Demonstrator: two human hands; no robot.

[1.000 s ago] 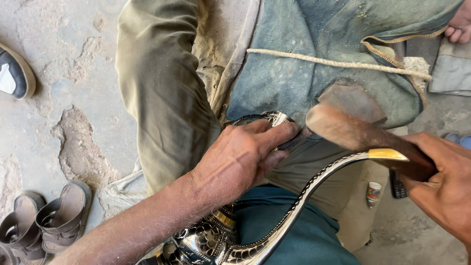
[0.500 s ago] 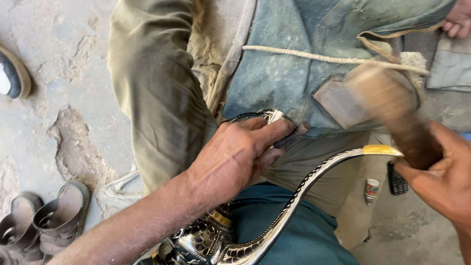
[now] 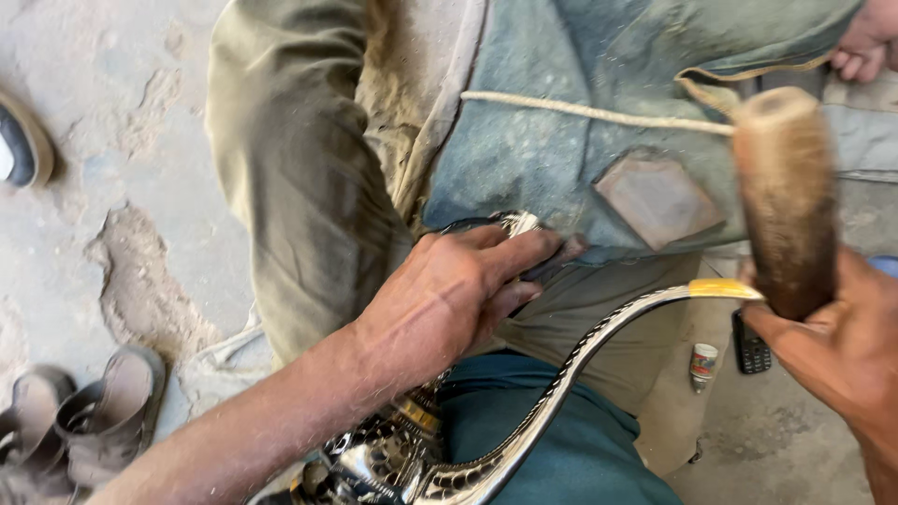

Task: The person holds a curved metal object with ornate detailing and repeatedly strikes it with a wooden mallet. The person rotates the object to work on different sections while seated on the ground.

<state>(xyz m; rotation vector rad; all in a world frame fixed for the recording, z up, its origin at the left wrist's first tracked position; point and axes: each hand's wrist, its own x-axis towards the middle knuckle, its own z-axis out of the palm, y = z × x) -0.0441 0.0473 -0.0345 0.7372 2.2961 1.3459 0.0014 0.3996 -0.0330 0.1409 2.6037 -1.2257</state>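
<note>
My left hand (image 3: 454,290) presses down on a small silver metal piece (image 3: 516,224) resting on my lap, thumb and fingers laid over it. My right hand (image 3: 837,346) grips a thick wooden mallet (image 3: 784,192), raised upright and blurred at the right. A long curved silver spout with engraved pattern and a yellow tip (image 3: 599,341) runs from the ornate silver vessel (image 3: 383,458) at the bottom up toward my right hand. A small square metal block (image 3: 659,196) lies on the blue-grey apron (image 3: 552,140) above my left hand.
Another person's fingers (image 3: 865,47) show at the top right corner. Brown sandals (image 3: 84,421) lie bottom left, a shoe (image 3: 23,145) at the left edge. A small phone (image 3: 750,346) and a little bottle (image 3: 702,363) sit on the concrete floor by my knee.
The mallet has swung up from lying low over the metal block to standing upright at the right. My left hand has stayed on the metal piece.
</note>
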